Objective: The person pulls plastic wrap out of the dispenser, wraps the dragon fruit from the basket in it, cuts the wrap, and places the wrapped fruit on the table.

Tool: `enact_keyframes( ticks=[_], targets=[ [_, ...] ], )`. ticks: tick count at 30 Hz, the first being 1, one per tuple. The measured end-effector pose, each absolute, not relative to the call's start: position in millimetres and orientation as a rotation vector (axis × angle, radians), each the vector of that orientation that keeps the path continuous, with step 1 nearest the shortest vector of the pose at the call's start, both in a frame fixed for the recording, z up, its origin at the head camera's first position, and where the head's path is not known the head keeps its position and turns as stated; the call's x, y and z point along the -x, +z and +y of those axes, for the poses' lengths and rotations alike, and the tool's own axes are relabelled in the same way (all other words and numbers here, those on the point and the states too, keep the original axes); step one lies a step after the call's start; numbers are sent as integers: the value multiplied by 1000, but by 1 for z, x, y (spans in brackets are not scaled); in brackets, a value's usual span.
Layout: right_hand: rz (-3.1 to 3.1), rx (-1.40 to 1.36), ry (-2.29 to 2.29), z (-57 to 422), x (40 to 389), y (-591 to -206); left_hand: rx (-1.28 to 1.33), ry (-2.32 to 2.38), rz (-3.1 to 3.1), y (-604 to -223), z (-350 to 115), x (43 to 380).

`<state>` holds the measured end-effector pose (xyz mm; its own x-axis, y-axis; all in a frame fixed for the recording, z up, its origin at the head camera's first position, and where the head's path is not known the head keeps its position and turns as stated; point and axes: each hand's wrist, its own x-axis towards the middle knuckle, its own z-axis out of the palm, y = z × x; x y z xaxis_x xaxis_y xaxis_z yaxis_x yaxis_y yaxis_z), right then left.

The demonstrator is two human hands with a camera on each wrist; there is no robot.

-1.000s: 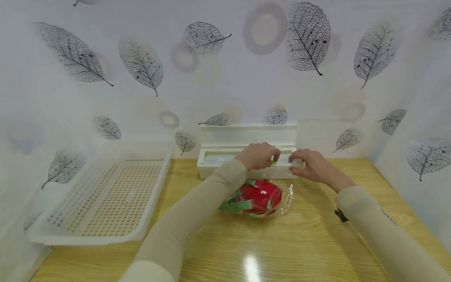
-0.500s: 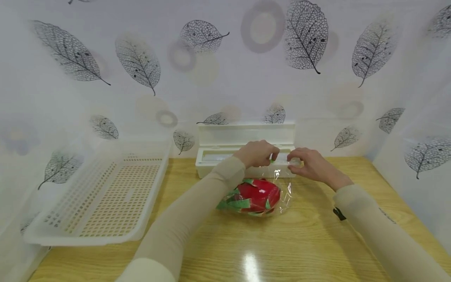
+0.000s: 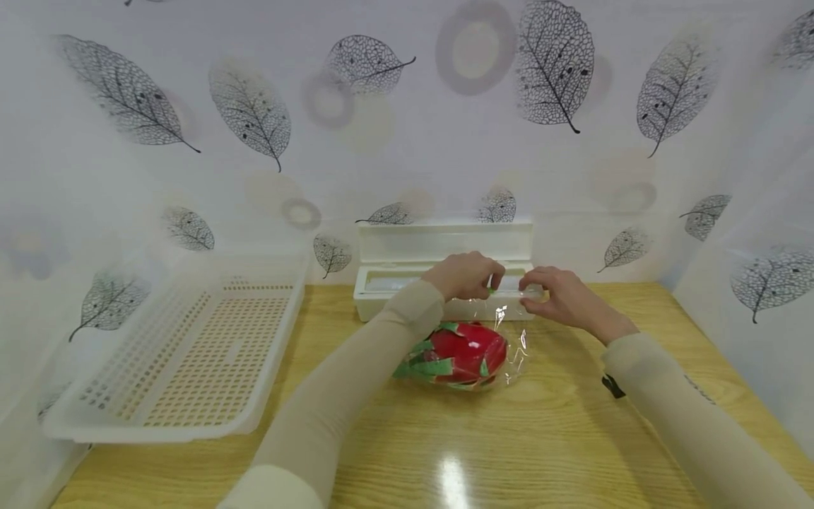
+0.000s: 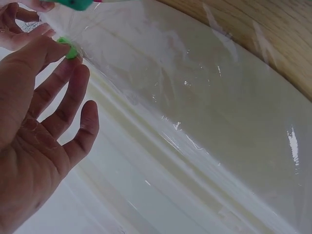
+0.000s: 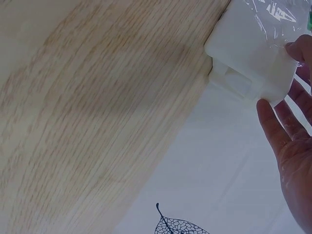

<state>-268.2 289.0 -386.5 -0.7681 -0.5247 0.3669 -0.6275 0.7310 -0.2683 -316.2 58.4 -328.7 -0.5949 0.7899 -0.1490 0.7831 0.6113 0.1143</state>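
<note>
A long white cling film dispenser (image 3: pixel 394 309) stands at the back of the table with its lid (image 3: pixel 445 242) raised. My left hand (image 3: pixel 464 276) pinches a small green slider (image 4: pixel 68 48) at the dispenser's front edge, between thumb and index finger; the other fingers are loosely bent. At the right end, my right hand (image 3: pixel 562 300) grips the dispenser, thumb on the front and fingers over the end. Clear cling film (image 4: pixel 195 92) hangs down the front and covers a red dragon fruit (image 3: pixel 470 353) with green scales. My left sleeve hides part of the dispenser.
A white perforated plastic basket (image 3: pixel 152 433) stands at the left of the wooden table (image 3: pixel 509 452). White sheeting with a leaf print (image 3: pixel 553 67) rises behind and on both sides. The dispenser's raised lid is close to the back sheeting.
The head view has shifted slightly. Bright glints now show on the film below my left hand. Both hands keep the same hold, and the dragon fruit stays in place.
</note>
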Motion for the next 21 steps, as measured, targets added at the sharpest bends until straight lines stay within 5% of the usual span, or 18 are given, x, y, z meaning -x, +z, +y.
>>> enact_keyframes(
  ticks=[21],
  targets=[
    [-2677,-898,582,291,269,-389,-1358,67,2664,-331,49,313]
  ],
)
